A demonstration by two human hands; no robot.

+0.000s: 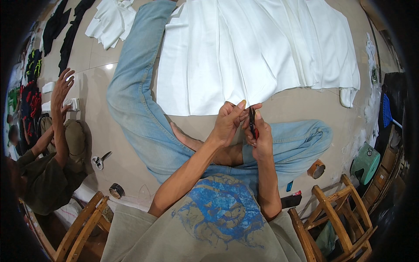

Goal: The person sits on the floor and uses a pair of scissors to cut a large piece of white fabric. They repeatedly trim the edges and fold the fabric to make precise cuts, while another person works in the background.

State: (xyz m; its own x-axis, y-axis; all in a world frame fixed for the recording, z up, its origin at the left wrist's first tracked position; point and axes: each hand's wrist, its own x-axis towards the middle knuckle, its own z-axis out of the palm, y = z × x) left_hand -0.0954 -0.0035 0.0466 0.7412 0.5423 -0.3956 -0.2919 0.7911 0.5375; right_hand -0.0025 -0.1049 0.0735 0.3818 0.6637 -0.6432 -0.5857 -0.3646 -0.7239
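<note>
A wide stretch of white fabric [209, 61] lies in long overlapping folds on the floor before me, beyond my crossed leg. My left hand [228, 124] pinches the near edge of it between thumb and fingers, holding it slightly raised. Close beside, my right hand [262, 139] grips small scissors [252, 117] with dark blades and a red part at the handle. The blades point up toward the pinched edge, and the two hands nearly touch. Whether the blades are around a thread there is too small to tell.
At left sits another person, one hand [61, 94] raised. Scissors [98, 163] and a dark tape roll [116, 191] lie on the floor near them. A brown tape roll [316, 169], wooden chair [338, 209] and green plastic container [365, 163] stand right. White cloth [111, 22] lies far left.
</note>
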